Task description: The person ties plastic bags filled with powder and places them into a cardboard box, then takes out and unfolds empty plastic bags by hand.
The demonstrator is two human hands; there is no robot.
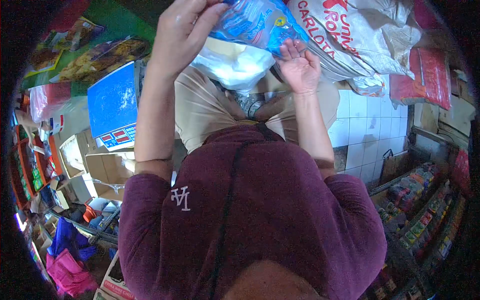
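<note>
My left hand (pixel 186 27), back turned up, is closed at the left edge of a printed blue plastic bag (pixel 252 22); the upper fingertips leave the top of the view. Palm up, my right hand (pixel 301 70) is at the bag's lower right corner, fingers apart and thumb out to the side. The fingertips seem to touch the blue plastic. Beneath the bag, between my knees, is a white plastic bag (pixel 235 67) with its mouth open and something pale inside. A large white sack (pixel 350 35) with red lettering stands just to the right.
A blue-topped digital scale (pixel 114 102) stands left of my left forearm. Below it are cardboard boxes (pixel 107 170). Red plastic-wrapped packs (pixel 421 77) lie at the right, above the white tiles (pixel 367 130). Rows of small packets (pixel 417 220) fill racks at lower right.
</note>
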